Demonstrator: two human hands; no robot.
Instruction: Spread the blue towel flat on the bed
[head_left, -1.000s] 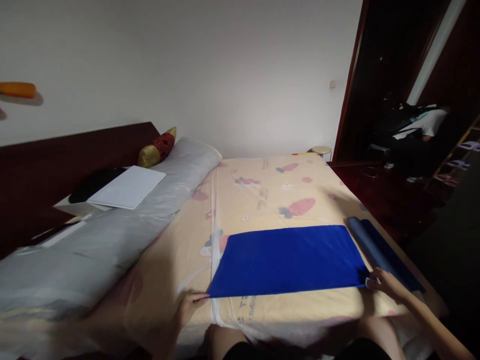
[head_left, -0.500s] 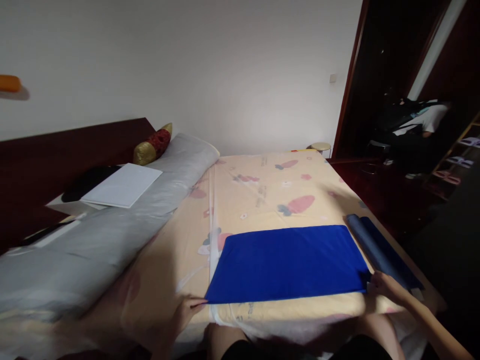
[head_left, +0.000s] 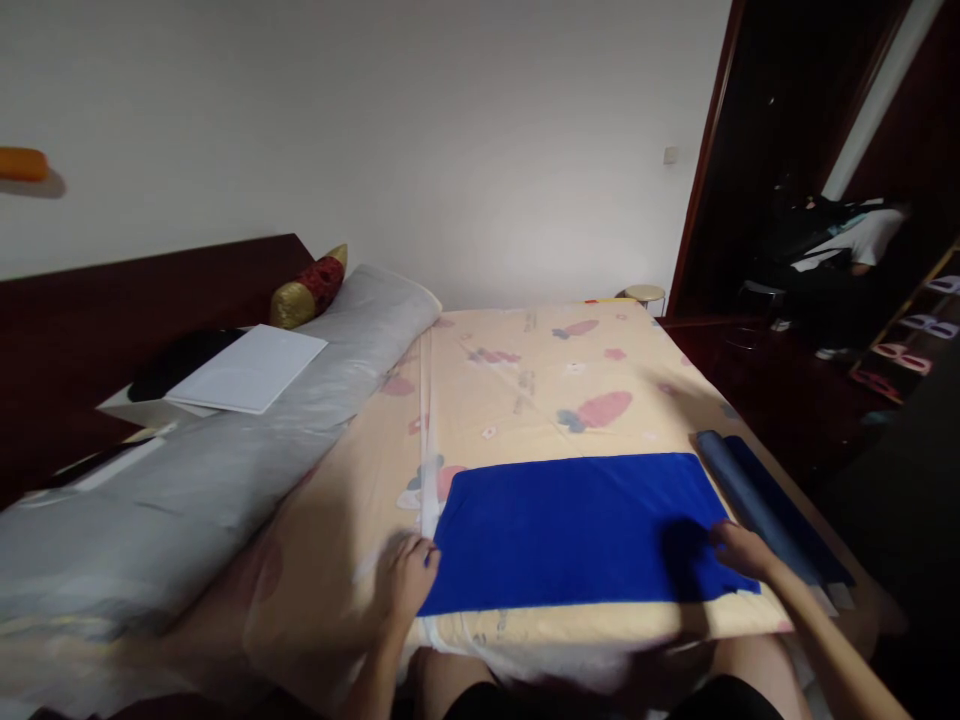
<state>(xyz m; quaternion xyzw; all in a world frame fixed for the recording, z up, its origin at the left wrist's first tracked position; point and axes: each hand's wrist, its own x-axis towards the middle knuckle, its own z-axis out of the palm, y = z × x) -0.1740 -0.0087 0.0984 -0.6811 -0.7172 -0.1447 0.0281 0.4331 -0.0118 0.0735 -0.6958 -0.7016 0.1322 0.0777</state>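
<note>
A blue cloth point(head_left: 570, 530) lies spread out flat on the bed, roughly a rectangle with its near edge close to my knees. At its left side is my left hand point(head_left: 412, 575), fingers loosely bent and thumb apart, holding nothing. My right hand point(head_left: 741, 550) hovers over the right part of the cloth and throws a dark shadow on it. Its fingers are loosely curled with nothing visible in them. Just right of that hand lie a rolled or folded grey-blue cloth point(head_left: 750, 490) and a darker blue one point(head_left: 795, 510), side by side.
The bed point(head_left: 517, 410) has a pale sheet with a fruit print. A long grey bundle point(head_left: 225, 500) runs along the left, with a white flat board point(head_left: 251, 368) and a red-gold cushion point(head_left: 311, 288) near it. A stool point(head_left: 645, 294) stands behind; a person point(head_left: 862, 240) bends over at far right.
Both hands have let go of the cloth's near corners. The left hand has moved up along the left edge, the right up and slightly inward. The cloth stays in place.
</note>
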